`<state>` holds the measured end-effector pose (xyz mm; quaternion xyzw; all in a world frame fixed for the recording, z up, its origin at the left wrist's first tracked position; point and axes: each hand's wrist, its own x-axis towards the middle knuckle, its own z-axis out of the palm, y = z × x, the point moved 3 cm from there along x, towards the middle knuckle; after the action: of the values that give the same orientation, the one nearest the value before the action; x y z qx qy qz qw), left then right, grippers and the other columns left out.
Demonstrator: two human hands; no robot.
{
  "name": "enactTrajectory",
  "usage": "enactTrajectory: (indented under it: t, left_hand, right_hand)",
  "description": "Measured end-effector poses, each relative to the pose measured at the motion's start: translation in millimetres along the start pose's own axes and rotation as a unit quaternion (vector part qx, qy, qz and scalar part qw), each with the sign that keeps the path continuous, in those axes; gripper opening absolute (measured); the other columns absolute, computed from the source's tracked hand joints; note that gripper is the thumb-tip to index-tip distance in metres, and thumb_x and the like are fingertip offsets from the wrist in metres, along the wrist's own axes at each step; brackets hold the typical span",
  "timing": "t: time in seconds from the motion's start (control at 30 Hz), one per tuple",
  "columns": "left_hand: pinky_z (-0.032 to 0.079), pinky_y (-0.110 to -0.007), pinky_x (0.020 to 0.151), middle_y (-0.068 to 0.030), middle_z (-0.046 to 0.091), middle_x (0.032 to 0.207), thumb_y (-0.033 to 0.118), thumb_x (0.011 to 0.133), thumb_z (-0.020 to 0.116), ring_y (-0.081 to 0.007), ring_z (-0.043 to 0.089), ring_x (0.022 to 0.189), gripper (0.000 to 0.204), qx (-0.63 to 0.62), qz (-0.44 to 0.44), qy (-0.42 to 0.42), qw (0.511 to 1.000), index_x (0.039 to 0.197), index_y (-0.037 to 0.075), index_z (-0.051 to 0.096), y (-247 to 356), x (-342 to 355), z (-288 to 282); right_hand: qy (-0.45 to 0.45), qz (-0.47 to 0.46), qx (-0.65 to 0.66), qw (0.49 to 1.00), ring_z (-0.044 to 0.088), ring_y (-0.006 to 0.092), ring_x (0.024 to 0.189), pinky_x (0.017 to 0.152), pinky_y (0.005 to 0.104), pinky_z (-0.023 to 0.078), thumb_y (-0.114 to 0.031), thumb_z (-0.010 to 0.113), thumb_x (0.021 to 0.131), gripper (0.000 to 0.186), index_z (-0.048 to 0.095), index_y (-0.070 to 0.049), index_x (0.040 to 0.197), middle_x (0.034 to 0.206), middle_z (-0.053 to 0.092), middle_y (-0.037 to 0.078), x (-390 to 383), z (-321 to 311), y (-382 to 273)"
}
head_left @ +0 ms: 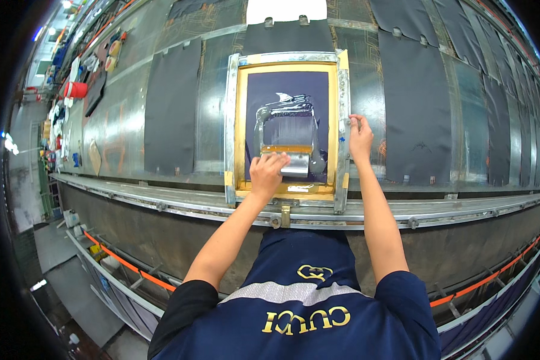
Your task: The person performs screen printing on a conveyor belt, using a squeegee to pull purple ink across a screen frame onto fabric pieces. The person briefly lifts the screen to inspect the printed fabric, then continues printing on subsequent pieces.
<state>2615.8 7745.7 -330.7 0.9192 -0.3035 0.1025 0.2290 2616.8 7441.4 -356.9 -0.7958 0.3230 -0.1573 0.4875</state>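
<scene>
My left hand [269, 174] is closed around the metal handle of a squeegee [296, 164] with an amber blade edge. The squeegee rests on the dark mesh of a screen printing frame [231, 120], towards its near end. Wet, glossy ink [285, 107] forms a ring and streaks on the mesh beyond the blade. Beside the frame's right rail is my right hand [360, 141], its fingers curled together close to the outer edge. Whether those fingertips grip anything is too small to tell.
The frame lies on a long printing table with a metal rail [162, 203] along its near edge. Dark fabric panels [173, 111] lie flat on both sides. A red bucket [75, 90] and assorted tools stand at the far left. A metal clamp [285, 216] sits below the frame.
</scene>
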Motion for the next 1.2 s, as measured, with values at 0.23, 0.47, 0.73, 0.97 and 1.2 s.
enactTrajectory:
  t: [0.23,0.47,0.73,0.97,1.2]
  left_hand:
    - [0.048,-0.039,0.075,0.0030,0.079,0.105,0.003,0.081,0.068,-0.0201,0.071,0.097,0.027,-0.042,-0.070,0.005,0.997,0.097,0.021,0.080,-28.5,78.3,4.8]
    - [0.049,-0.041,0.075,0.0037,0.078,0.100,0.000,0.080,0.064,-0.0214,0.071,0.093,0.033,0.006,-0.041,-0.017,0.999,0.095,0.024,0.081,-28.8,95.5,21.3]
    - [0.048,-0.039,0.081,0.0037,0.077,0.113,0.003,0.083,0.068,-0.0196,0.068,0.099,0.029,-0.031,0.003,-0.053,0.998,0.103,0.020,0.079,10.5,-20.6,-10.1]
    - [0.049,-0.038,0.088,0.0003,0.071,0.135,0.001,0.075,0.071,-0.0221,0.066,0.120,0.051,-0.067,0.021,-0.065,0.995,0.123,0.018,0.073,2.7,-49.8,-57.5]
    - [0.047,-0.040,0.092,0.0013,0.072,0.132,0.002,0.074,0.072,-0.0231,0.065,0.122,0.051,-0.038,-0.059,-0.081,0.994,0.122,0.018,0.074,-179.6,-99.6,-143.9]
  right_hand:
    - [0.013,-0.023,-0.016,1.000,0.051,0.0183,0.058,0.059,0.0395,0.041,-0.026,0.059,0.104,0.022,0.070,-0.008,0.110,0.062,0.055,0.009,0.7,-0.8,-7.0]
    - [0.004,-0.014,-0.008,1.000,0.058,0.0209,0.065,0.065,0.0388,0.046,-0.025,0.059,0.104,0.021,0.071,-0.008,0.110,0.071,0.062,0.013,3.2,0.5,2.1]
    - [-0.005,-0.017,0.001,1.000,0.062,0.0214,0.071,0.072,0.0393,0.050,-0.023,0.061,0.103,0.021,0.071,-0.007,0.111,0.081,0.070,0.011,17.2,8.5,27.1]
    - [0.028,-0.069,-0.039,0.996,0.054,0.0132,0.069,0.067,0.0341,0.046,-0.023,0.062,0.104,0.020,0.073,-0.008,0.110,0.078,0.066,0.008,7.1,10.4,-50.5]
    - [0.030,-0.132,0.042,0.990,0.060,0.0180,0.071,0.069,0.0372,0.049,-0.023,0.059,0.105,0.020,0.071,-0.007,0.110,0.079,0.066,0.010,-105.6,216.9,-141.7]
